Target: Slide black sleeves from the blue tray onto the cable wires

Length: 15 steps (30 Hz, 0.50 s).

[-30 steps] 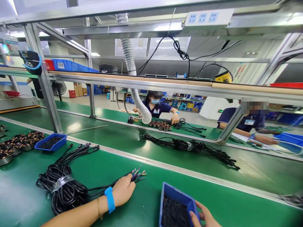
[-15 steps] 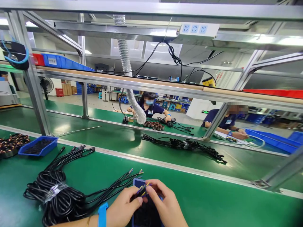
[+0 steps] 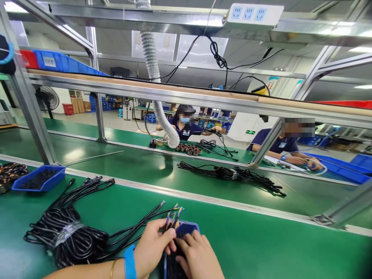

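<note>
Smooth green tabletop (image 3: 270, 248) is stretching across the scene. At left, one coiled bundle of glossy black cables (image 3: 87, 246) is lying bound in clear wrap (image 3: 68, 233). The left hand (image 3: 152, 242) is pinching several black cable ends (image 3: 176, 224), multicoloured wires (image 3: 180, 212) projecting beyond the thumb. The right hand (image 3: 200, 254) is dipping curled fingers into one blue rectangular plastic bin (image 3: 187, 227); whether they are gripping anything is hidden.

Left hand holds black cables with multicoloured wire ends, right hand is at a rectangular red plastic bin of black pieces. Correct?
Wrong colour: the head view shows the right hand at a rectangular blue plastic bin of black pieces. Rest stands: left hand holds black cables with multicoloured wire ends.
</note>
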{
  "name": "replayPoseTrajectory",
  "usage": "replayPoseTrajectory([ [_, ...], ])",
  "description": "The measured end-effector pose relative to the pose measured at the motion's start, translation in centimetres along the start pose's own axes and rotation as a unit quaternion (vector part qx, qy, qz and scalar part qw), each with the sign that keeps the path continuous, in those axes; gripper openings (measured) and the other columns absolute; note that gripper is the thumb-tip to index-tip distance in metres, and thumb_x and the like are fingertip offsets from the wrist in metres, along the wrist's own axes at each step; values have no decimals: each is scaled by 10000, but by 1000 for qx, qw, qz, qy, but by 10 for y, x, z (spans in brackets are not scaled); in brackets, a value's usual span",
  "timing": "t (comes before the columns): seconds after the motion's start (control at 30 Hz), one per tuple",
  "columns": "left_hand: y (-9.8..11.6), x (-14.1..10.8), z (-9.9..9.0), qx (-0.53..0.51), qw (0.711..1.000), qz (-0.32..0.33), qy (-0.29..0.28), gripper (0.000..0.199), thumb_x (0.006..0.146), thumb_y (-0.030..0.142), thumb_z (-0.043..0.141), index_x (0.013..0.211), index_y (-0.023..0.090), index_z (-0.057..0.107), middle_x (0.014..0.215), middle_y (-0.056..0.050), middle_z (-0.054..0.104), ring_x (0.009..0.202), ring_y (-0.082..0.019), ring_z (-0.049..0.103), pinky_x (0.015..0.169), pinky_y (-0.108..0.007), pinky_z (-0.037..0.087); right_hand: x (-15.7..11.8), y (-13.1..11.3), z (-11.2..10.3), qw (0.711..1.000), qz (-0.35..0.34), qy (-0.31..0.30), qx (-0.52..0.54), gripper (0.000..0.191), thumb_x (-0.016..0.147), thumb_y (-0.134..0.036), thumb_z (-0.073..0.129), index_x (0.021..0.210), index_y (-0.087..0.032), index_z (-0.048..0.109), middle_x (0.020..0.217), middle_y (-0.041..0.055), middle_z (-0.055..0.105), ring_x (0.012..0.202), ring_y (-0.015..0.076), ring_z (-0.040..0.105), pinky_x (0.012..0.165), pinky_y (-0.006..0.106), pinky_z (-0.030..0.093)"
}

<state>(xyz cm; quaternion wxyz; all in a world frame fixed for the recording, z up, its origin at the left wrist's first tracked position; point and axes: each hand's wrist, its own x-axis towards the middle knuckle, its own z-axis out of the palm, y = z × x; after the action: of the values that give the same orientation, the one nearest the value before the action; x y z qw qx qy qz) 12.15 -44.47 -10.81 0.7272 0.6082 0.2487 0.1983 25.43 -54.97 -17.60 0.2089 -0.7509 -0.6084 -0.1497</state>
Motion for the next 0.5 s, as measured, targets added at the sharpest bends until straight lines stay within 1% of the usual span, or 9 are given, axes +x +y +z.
replayPoseTrajectory([
  [0.07, 0, 4, 4, -10, 1000, -2, -6, 471, 662, 531, 724, 859, 123, 594, 727, -20, 586, 577, -117, 550, 572, -254, 401, -5, -2, 23, 999, -6, 29, -33, 237, 603, -32, 786, 724, -227, 726, 692, 22, 662, 751, 254, 568, 692, 354, 379],
  [0.1, 0, 4, 5, -8, 1000, -3, -11, 451, 664, 509, 729, 856, 127, 585, 745, -18, 589, 576, -112, 559, 576, -251, 410, -6, -3, 29, 999, -4, 33, -33, 210, 636, -26, 767, 676, -222, 703, 666, 21, 645, 729, 245, 560, 685, 352, 375],
  [0.17, 1, 1, 5, 7, 1000, -12, -28, 415, 682, 484, 729, 842, 140, 560, 701, 10, 559, 540, -94, 529, 545, -234, 404, -8, -5, 31, 999, -3, 28, -29, 196, 712, -35, 720, 659, -218, 671, 665, 20, 634, 720, 237, 554, 682, 350, 381],
  [0.23, 2, -5, 4, 24, 998, -27, -43, 416, 701, 495, 722, 857, 152, 547, 633, 41, 507, 496, -78, 464, 479, -212, 360, -7, -5, 19, 1000, -4, 16, -13, 168, 794, -65, 663, 730, -220, 663, 724, 21, 646, 736, 228, 559, 691, 339, 408],
  [0.27, 2, -7, 3, 28, 998, -35, -46, 432, 708, 515, 715, 875, 154, 548, 605, 52, 483, 479, -75, 431, 449, -203, 330, -7, -5, 10, 1000, -5, 7, 8, 157, 847, -81, 615, 798, -222, 664, 773, 23, 655, 757, 220, 569, 702, 326, 429],
  [0.33, 1, -10, 2, 29, 997, -44, -51, 471, 715, 559, 697, 904, 150, 559, 572, 61, 457, 462, -74, 399, 421, -198, 295, -5, -4, -9, 997, -5, -6, 77, 186, 940, -117, 500, 940, -229, 649, 872, 29, 665, 804, 197, 592, 728, 288, 470],
  [0.37, 0, -10, 2, 27, 997, -45, -55, 473, 718, 568, 689, 896, 148, 562, 563, 60, 453, 463, -76, 403, 426, -198, 301, -4, -3, -17, 993, -2, -6, 118, 200, 969, -140, 461, 983, -234, 636, 900, 29, 664, 818, 185, 602, 734, 267, 485],
  [0.43, -3, -10, 2, 24, 997, -49, -57, 444, 717, 555, 688, 838, 150, 554, 561, 52, 455, 482, -82, 428, 444, -199, 328, -1, -3, -31, 983, 14, 12, 184, 192, 994, -186, 438, 989, -241, 621, 894, 25, 659, 812, 171, 618, 728, 238, 503],
  [0.5, -4, -9, 2, 24, 997, -52, -50, 411, 709, 523, 694, 803, 153, 543, 587, 41, 467, 510, -87, 447, 455, -198, 344, 1, -3, -39, 972, 38, 31, 229, 181, 999, -217, 446, 930, -239, 612, 854, 23, 648, 783, 163, 621, 710, 226, 510],
])
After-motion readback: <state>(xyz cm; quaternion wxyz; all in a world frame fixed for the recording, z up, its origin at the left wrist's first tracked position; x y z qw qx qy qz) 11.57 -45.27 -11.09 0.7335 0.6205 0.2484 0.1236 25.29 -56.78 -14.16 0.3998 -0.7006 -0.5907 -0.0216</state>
